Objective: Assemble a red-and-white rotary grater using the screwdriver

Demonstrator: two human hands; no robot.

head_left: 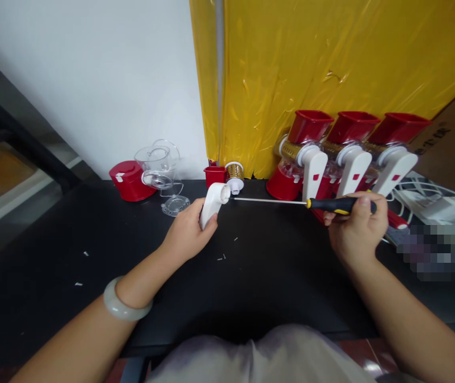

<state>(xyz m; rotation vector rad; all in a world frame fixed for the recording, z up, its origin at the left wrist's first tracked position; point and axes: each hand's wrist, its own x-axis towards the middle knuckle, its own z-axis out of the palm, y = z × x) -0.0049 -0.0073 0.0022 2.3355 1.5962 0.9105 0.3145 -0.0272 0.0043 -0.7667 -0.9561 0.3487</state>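
Note:
My left hand [191, 227] is closed around a white crank handle [211, 205], its round socket end turned to the right. In my right hand [355, 226] is a long screwdriver [327, 204] with a black and yellow grip, held level. Its thin shaft points left, and the tip is at or just beside the handle's socket; whether it touches I cannot tell. Just behind the handle stand a grater drum [234, 175] with a white end and a small red hopper [215, 175].
Left at the back are a red base [132, 181] and a clear plastic housing [158, 165]. Several assembled red and white rotary graters, one with a red hopper [310, 126], stand at the right. White cables [422, 191] lie at the far right; white scraps dot the black table [271, 276].

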